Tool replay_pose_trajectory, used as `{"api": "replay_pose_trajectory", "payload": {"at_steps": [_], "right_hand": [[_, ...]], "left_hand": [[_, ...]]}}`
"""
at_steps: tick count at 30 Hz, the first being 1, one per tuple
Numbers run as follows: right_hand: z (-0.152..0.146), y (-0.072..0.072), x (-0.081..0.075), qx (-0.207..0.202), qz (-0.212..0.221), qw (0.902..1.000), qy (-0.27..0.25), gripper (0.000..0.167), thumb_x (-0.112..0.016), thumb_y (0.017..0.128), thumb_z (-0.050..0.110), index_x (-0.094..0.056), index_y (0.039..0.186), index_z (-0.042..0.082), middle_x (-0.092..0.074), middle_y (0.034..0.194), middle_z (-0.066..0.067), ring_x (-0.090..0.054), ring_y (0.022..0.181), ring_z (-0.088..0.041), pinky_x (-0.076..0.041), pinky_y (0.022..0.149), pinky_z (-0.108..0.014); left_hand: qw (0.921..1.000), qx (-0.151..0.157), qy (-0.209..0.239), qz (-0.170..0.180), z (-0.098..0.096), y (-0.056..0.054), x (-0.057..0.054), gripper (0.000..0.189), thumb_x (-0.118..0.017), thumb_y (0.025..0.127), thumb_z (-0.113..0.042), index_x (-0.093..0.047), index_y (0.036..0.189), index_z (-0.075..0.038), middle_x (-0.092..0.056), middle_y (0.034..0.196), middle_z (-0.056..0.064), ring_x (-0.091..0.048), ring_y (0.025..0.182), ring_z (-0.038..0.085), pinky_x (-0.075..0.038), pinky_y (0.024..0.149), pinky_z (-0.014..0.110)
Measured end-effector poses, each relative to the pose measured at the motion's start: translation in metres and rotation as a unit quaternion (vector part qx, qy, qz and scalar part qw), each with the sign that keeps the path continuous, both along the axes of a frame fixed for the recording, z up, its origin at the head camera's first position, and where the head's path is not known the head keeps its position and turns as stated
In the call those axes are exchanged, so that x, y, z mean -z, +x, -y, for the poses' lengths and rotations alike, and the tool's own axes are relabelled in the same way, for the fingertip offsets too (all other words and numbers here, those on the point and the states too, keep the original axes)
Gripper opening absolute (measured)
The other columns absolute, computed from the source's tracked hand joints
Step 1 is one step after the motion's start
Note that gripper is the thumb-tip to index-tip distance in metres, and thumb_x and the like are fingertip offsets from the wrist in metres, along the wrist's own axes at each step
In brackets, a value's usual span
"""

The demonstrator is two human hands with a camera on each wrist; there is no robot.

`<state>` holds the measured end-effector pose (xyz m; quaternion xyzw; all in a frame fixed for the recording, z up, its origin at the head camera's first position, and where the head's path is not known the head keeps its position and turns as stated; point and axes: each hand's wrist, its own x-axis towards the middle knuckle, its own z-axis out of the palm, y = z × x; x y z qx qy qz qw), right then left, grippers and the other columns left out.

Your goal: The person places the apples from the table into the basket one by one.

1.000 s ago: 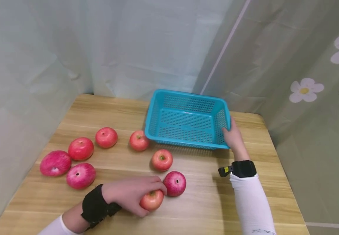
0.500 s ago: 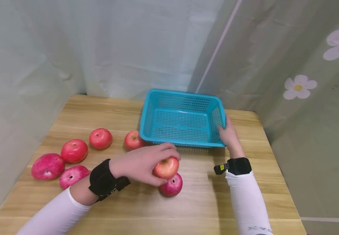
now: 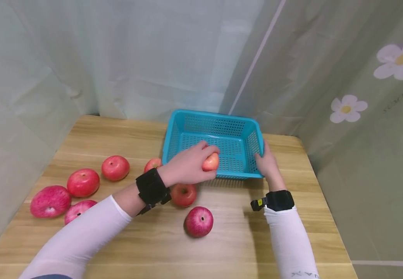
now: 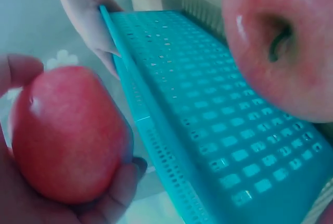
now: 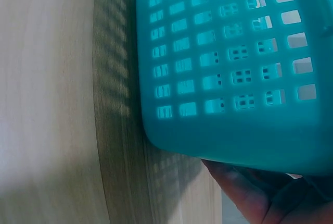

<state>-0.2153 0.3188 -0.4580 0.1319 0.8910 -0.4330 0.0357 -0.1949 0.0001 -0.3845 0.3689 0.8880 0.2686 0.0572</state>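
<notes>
My left hand [image 3: 191,164] grips a pinkish-red apple [image 3: 210,162] at the near rim of a blue plastic basket [image 3: 215,113]. In the left wrist view the fingers curl round this apple [image 4: 70,135], with the basket's slotted side [image 4: 218,130] beside it. At the basket's right end, my right hand [image 3: 268,164] holds the rim, thumb inside and fingers outside. No apples show on the visible part of the basket floor. Below the left wrist sits another apple [image 3: 184,195], and a darker magenta apple [image 3: 199,221] lies nearer. One more apple [image 3: 152,164] is partly hidden behind the left forearm.
Several red and magenta apples, among them one red apple [image 3: 115,167], lie on the left of the wooden table [image 3: 236,240]. A pale curtain [image 3: 152,58] hangs behind the table's back edge, close to the basket.
My left hand has lifted the apple from beside the magenta one and carried it away from me to the basket's near rim. The right hand keeps its hold on the basket.
</notes>
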Motion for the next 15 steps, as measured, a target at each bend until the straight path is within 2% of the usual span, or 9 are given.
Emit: {"api": "replay_pose_trajectory", "payload": {"at_steps": [5, 8, 12, 15], "right_hand": [[0.0, 0.001, -0.003, 0.002, 0.001, 1.0, 0.006, 0.071, -0.042, 0.114, 0.017, -0.003, 0.174, 0.02, -0.028, 0.171, -0.025, -0.036, 0.151, -0.051, -0.039, 0.113, -0.072], [-0.001, 0.0, -0.004, -0.001, -0.002, 1.0, 0.007, 0.071, -0.042, 0.114, 0.015, -0.003, 0.174, 0.018, -0.028, 0.171, -0.026, -0.036, 0.151, -0.051, -0.038, 0.113, -0.072], [-0.001, 0.0, -0.002, -0.003, 0.002, 1.0, 0.008, 0.073, -0.042, 0.114, 0.015, 0.0, 0.174, 0.019, -0.025, 0.172, -0.025, -0.034, 0.152, -0.05, -0.037, 0.115, -0.071], [0.001, 0.0, -0.001, -0.002, 0.004, 0.9999, 0.01, 0.073, -0.043, 0.114, 0.016, -0.001, 0.174, 0.019, -0.025, 0.172, -0.024, -0.034, 0.152, -0.049, -0.037, 0.115, -0.07]], "left_hand": [[0.998, -0.047, -0.031, 0.028, -0.018, -0.023, -0.003, 0.058, -0.073, 0.092, -0.043, -0.055, 0.14, -0.017, -0.055, 0.118, 0.008, -0.06, 0.092, 0.024, -0.053, 0.07, 0.037], [0.9945, -0.066, -0.057, 0.058, -0.027, -0.032, -0.004, 0.057, -0.07, 0.095, -0.045, -0.053, 0.142, -0.017, -0.052, 0.119, 0.011, -0.062, 0.09, 0.026, -0.053, 0.069, 0.038], [0.9893, -0.069, -0.089, 0.093, -0.035, -0.041, -0.003, 0.056, -0.066, 0.097, -0.046, -0.054, 0.144, -0.019, -0.051, 0.122, 0.014, -0.063, 0.086, 0.027, -0.052, 0.069, 0.038], [0.9861, -0.062, -0.105, 0.113, -0.041, -0.045, 0.002, 0.06, -0.065, 0.097, -0.049, -0.055, 0.148, -0.019, -0.052, 0.13, 0.018, -0.063, 0.094, 0.028, -0.053, 0.076, 0.041]]}}
